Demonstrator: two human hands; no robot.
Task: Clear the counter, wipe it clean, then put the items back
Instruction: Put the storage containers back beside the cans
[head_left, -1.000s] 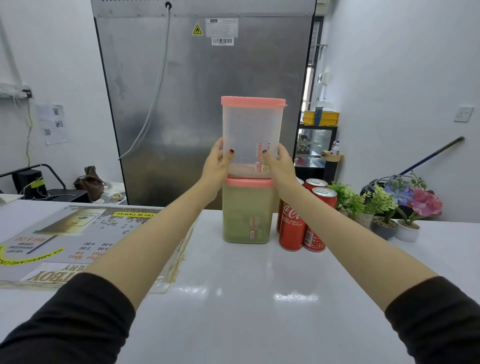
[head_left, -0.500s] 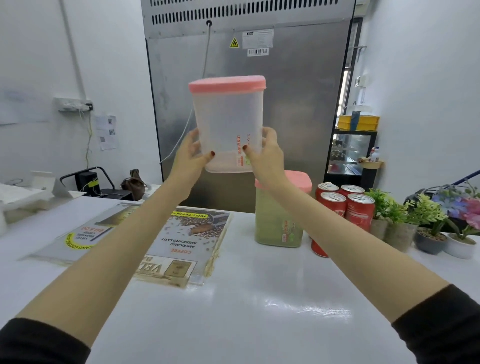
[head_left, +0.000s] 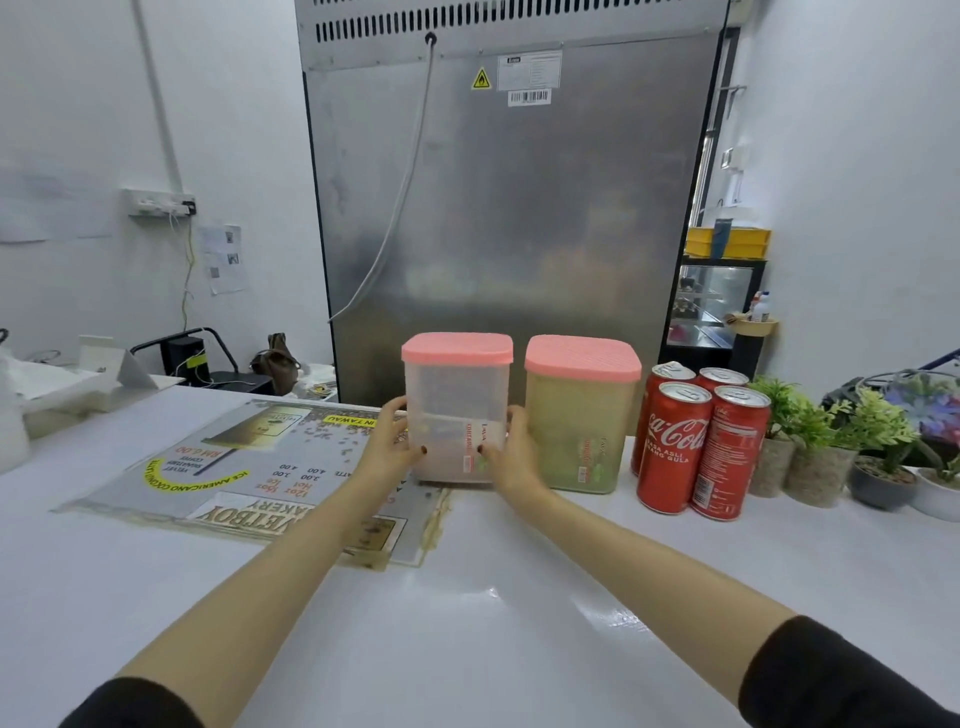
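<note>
On the white counter (head_left: 519, 623), right of the menu sheet (head_left: 249, 467), the left hand (head_left: 387, 441) and the right hand (head_left: 511, 452) grip the clear container (head_left: 454, 395) from both sides. It stands upright just beside the green container (head_left: 579, 426), and the red cans (head_left: 696, 441) stand further right.

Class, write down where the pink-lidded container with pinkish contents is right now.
Head view, centre: the clear container is at the back of the counter, gripped by the left hand and right hand, just left of the green-filled container.

The gripped clear container (head_left: 451, 400) has a pink lid (head_left: 457, 349); right of the grip, Coca-Cola cans (head_left: 675, 447) are red.
</note>
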